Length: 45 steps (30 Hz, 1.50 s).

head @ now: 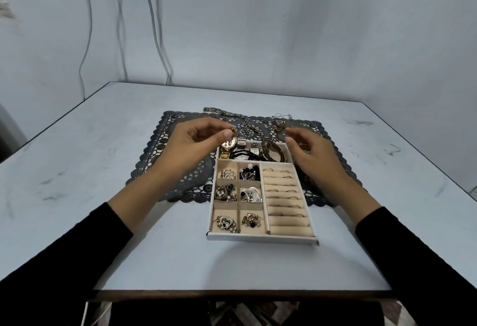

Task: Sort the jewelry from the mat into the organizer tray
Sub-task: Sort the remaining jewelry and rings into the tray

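Left hand [196, 142] pinches a small gold ornament [233, 131] between thumb and forefinger, above the far end of the organizer tray [260, 238]. Right hand [315, 155] hovers alongside, fingers loosely curled, nothing visibly held. Ornament judged light, rigid, easily dropped; hold by its edges

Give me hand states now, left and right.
Left hand: pinches a small gold jewelry piece between thumb and forefinger.
Right hand: fingers curled, blurred; cannot tell if holding anything.
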Each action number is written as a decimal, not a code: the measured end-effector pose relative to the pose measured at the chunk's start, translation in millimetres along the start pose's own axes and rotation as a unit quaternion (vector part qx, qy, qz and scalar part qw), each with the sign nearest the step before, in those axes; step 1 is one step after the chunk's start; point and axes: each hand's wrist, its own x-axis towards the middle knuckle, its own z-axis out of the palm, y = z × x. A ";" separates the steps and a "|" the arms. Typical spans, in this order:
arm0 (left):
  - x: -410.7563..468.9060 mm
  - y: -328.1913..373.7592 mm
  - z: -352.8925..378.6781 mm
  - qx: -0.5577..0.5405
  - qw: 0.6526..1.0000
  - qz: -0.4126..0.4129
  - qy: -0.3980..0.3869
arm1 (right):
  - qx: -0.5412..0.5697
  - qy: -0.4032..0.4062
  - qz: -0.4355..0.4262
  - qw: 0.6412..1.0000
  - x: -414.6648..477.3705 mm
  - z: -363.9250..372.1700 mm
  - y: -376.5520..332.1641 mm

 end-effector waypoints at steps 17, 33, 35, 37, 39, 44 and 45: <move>-5.2 -8.9 28.3 0.047 0.994 -0.036 -0.093 | -0.228 -0.070 0.024 0.971 -11.0 -17.7 34.8; -3.3 -18.6 16.9 0.156 0.980 -0.020 -0.125 | -0.225 -0.072 0.030 0.971 -10.9 -18.7 34.9; -3.2 -18.6 14.5 0.164 0.978 -0.017 -0.131 | -0.224 -0.071 0.031 0.971 -10.4 -18.4 35.5; -2.7 -19.0 13.6 0.166 0.977 -0.013 -0.136 | -0.224 -0.071 0.030 0.971 -10.3 -18.2 35.8; -3.0 -18.7 14.8 0.155 0.978 -0.019 -0.140 | -0.223 -0.070 0.028 0.972 -10.6 -18.3 35.8; -2.6 -18.6 19.0 0.166 0.975 -0.014 -0.149 | -0.221 -0.072 0.028 0.972 -10.6 -18.4 36.2; -2.4 -19.1 19.2 0.178 0.972 -0.007 -0.151 | -0.222 -0.072 0.028 0.972 -10.6 -18.3 36.3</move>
